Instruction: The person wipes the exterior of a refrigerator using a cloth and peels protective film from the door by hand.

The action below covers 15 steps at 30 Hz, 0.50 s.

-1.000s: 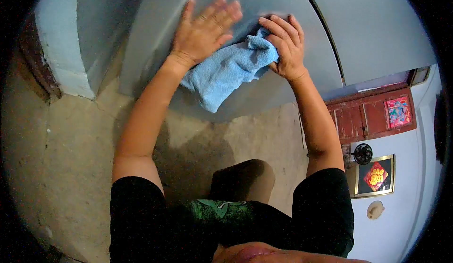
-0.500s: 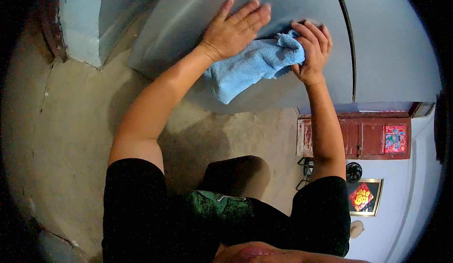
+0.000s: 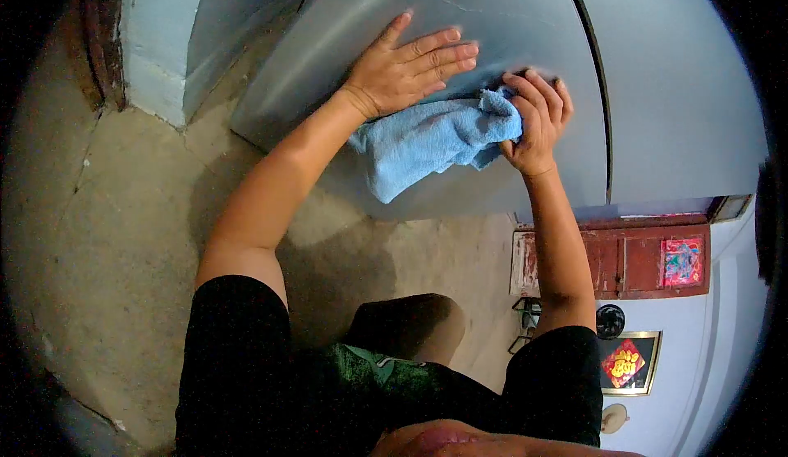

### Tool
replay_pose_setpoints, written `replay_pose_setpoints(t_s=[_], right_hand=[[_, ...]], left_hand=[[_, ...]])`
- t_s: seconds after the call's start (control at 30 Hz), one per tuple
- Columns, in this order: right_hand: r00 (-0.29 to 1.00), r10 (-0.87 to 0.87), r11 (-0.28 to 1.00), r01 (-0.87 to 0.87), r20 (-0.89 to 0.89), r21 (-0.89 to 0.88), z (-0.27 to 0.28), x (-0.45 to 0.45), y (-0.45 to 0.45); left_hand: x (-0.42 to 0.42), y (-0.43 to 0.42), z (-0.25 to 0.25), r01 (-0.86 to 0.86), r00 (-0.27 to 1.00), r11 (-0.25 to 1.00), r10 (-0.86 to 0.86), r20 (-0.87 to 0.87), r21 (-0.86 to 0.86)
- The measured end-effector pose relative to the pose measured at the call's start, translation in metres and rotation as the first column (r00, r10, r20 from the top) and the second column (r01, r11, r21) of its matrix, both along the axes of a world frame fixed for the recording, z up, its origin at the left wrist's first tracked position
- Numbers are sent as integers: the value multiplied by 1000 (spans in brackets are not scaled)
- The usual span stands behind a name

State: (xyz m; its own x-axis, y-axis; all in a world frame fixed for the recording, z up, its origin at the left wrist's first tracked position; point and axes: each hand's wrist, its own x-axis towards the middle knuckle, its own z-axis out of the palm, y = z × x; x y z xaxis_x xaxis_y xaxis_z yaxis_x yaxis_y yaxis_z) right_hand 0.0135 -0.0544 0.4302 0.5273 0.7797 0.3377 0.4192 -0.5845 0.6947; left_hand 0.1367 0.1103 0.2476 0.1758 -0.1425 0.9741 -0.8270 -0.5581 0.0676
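My left hand [image 3: 410,67] lies flat with fingers spread on a smooth silver-grey door [image 3: 328,55], which looks like part of a refrigerator. Below its palm edge hangs a light blue cloth [image 3: 435,141], soft and bunched, like a small towel. The other end of that cloth is gripped by my right hand [image 3: 538,116], whose fingers curl over it against the door. My right fingertips touch the silver-grey surface near a dark seam. Part of the cloth's upper edge is hidden behind my left hand.
The room appears turned sideways. A dark seam [image 3: 595,71] separates two panels. Pale wall corner [image 3: 164,47] stands at left, beside bare concrete floor [image 3: 123,235]. At right are a red-brown door [image 3: 603,256], a black fan [image 3: 610,322] and a framed red-and-gold picture [image 3: 628,363].
The whole view has shifted, so the door, cloth and hands sit lower in the frame. My left fingers look more spread. The right hand keeps its hold on the cloth.
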Motion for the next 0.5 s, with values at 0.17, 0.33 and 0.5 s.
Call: replay_pose_setpoints(t_s=[0.17,0.33,0.5], right_hand=[[1000,16,1000,-16,12,3,0,-1,2],[999,41,999,-41,12,25,0,0,-1],[999,47,998,-48,21,35,0,0,4]], left_hand=[[12,20,19,-101,992,953,74,-102,-286],[39,69,31,-45,997,791,-3,-77,-610],[32,64,42,-18,996,726,-50,-79,-687]])
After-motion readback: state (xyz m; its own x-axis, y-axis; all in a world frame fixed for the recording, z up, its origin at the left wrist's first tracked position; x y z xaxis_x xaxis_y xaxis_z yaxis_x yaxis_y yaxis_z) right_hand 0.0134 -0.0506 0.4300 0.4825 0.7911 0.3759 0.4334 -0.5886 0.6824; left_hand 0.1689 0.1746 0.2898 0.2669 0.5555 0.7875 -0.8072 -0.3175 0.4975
